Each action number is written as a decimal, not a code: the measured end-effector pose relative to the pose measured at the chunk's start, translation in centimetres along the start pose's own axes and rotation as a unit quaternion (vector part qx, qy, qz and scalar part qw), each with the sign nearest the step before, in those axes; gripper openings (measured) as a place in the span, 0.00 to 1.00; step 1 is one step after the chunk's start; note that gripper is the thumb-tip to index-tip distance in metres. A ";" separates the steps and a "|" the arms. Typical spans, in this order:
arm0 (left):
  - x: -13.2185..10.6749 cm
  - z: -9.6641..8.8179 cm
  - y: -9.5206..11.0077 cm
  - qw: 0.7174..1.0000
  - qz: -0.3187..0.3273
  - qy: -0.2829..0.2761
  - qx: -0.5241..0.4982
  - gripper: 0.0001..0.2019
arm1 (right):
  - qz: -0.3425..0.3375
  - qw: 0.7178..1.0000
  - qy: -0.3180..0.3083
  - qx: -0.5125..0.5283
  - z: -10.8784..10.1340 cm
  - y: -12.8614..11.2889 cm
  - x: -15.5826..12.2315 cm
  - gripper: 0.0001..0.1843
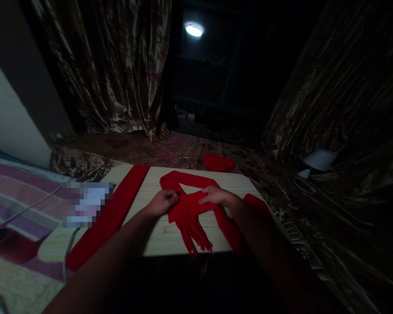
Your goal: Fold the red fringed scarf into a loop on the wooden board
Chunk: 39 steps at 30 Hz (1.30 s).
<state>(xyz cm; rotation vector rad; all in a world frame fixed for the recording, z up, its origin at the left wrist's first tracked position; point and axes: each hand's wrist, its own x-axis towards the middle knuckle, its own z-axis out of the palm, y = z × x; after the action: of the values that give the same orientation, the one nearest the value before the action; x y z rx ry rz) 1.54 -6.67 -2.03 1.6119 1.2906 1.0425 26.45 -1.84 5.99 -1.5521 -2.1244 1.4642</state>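
A red fringed scarf [190,209] lies folded on a pale wooden board [163,235], its tassels hanging toward the near edge. My left hand [163,202] is closed, pinching the scarf's left edge. My right hand [215,196] is curled with its fingers pressing the fold's upper right side. A second long red scarf [113,213] lies flat along the board's left side.
Another folded red cloth [218,162] lies on the patterned surface beyond the board. A blurred white object [88,204] and a cable are at the left. Shiny curtains [114,65] hang behind and at the right. A white lamp-like object [319,160] sits at the right.
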 end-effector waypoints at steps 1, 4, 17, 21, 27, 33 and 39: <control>0.0 0.1 -0.1 1.000 0.014 0.007 0.021 0.16 | -0.001 1.000 0.002 -0.020 -0.2 0.2 0.1 0.11; 0.0 0.3 -0.1 0.996 0.044 0.020 0.071 0.14 | -0.014 0.999 0.021 -0.047 -0.2 0.9 0.6 0.10; -0.4 0.3 0.6 0.990 0.056 0.005 0.127 0.14 | -0.042 0.989 -0.064 0.128 -1.4 1.7 1.2 0.18; -0.3 0.3 0.4 0.978 0.097 -0.007 0.184 0.15 | -0.066 0.967 -0.085 0.229 -1.3 1.8 0.1 0.26; 0.1 0.4 -0.7 0.971 0.128 -0.013 0.202 0.14 | -0.130 0.939 -0.099 0.304 -1.2 3.3 -2.0 0.32; 0.2 0.5 -1.0 0.974 0.127 -0.016 0.189 0.12 | -0.009 0.985 -0.161 0.058 -6.3 5.5 -3.8 0.30; 0.1 0.4 -0.6 0.972 0.115 -0.017 0.205 0.14 | 0.037 0.958 -0.021 -0.283 -10.6 6.3 -4.0 0.16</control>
<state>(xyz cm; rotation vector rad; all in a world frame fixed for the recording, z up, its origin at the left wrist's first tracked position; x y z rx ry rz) 1.74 -6.51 -2.72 2.1234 1.3831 0.9172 38.81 1.53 8.42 -1.7906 -2.6972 0.9463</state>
